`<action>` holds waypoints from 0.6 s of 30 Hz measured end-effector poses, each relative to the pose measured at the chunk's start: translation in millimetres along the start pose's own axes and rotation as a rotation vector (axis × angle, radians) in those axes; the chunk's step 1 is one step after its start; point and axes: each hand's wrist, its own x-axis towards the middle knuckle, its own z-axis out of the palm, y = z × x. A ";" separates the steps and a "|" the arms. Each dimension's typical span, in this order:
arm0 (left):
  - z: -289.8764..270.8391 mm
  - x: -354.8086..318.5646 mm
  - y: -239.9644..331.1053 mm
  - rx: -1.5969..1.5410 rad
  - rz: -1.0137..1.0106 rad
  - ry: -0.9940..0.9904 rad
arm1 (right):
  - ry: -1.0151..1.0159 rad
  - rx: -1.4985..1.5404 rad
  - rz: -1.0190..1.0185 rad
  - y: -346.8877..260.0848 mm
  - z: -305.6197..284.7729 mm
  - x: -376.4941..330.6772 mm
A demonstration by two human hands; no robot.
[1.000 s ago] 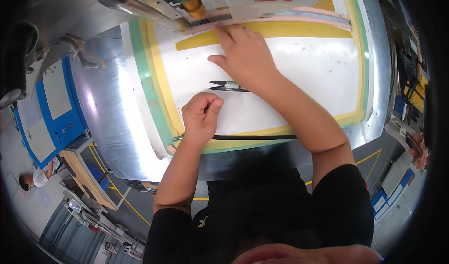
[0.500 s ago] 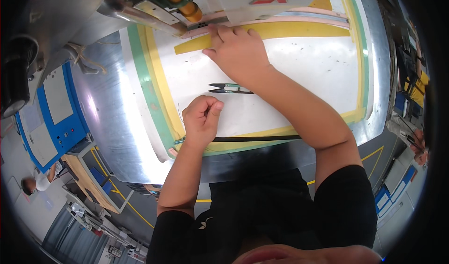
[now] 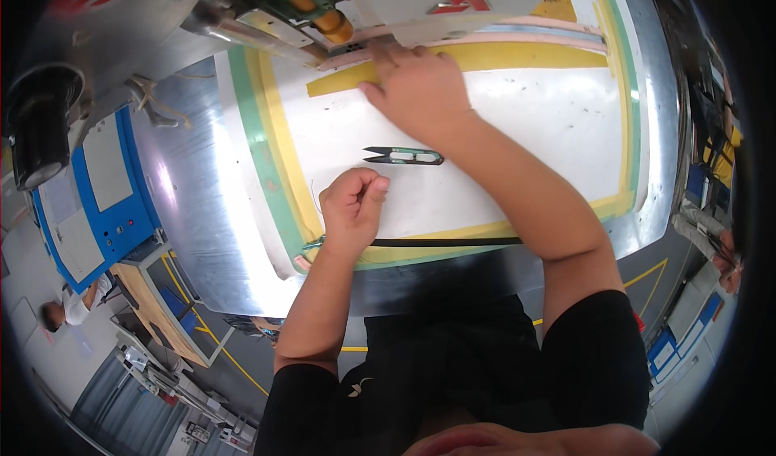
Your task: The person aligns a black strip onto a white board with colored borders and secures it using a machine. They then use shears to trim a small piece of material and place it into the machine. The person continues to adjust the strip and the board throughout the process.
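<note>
Right hand (image 3: 420,92) lies flat, fingers spread and extended, pressing on the yellow strip (image 3: 485,56) just under the sewing machine head (image 3: 388,3). Fingertips reach up to the machine's foot area; what they touch there is hidden by the hand and the machine body. It grips nothing that I can see.

Left hand (image 3: 352,209) is curled into a loose fist on the white work surface (image 3: 525,124), thumb on top. Can't tell whether it pinches anything; a thin thread-like line near it is too fine to make out.

Thread snips (image 3: 402,156), dark with greenish handle, lie flat on the white surface between the two hands, touching neither.

A black strap (image 3: 453,242) runs along the near edge of the table, its left end hidden under the left wrist.

Surface has yellow and green border bands, set on a shiny metal table (image 3: 202,213). Blue cabinet (image 3: 89,189) at the left, bent by the lens. Machine top is cut off by the frame edge.
</note>
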 end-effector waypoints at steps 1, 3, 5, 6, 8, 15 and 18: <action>0.6 0.3 0.7 0.009 0.013 0.001 | -0.016 -0.003 -0.005 2.3 -2.2 0.5; 1.7 0.8 1.4 0.025 0.038 0.005 | -0.048 -0.008 -0.016 4.4 -4.4 1.2; 1.9 -0.4 -3.2 0.031 0.007 0.006 | 0.104 -0.016 -0.117 0.0 8.0 -0.3; 2.4 -0.6 -4.5 0.036 -0.008 0.008 | 0.181 -0.019 -0.169 -3.4 16.0 -0.2; 2.2 -0.7 -2.0 0.026 -0.003 0.011 | 0.178 -0.051 -0.245 -15.5 28.0 1.2; -0.5 -0.8 -4.6 0.056 -0.007 0.009 | 0.157 -0.034 -0.197 -18.5 19.6 -3.7; 0.4 -0.1 -1.0 0.047 -0.004 0.003 | 0.116 -0.055 -0.157 -12.9 12.4 -7.8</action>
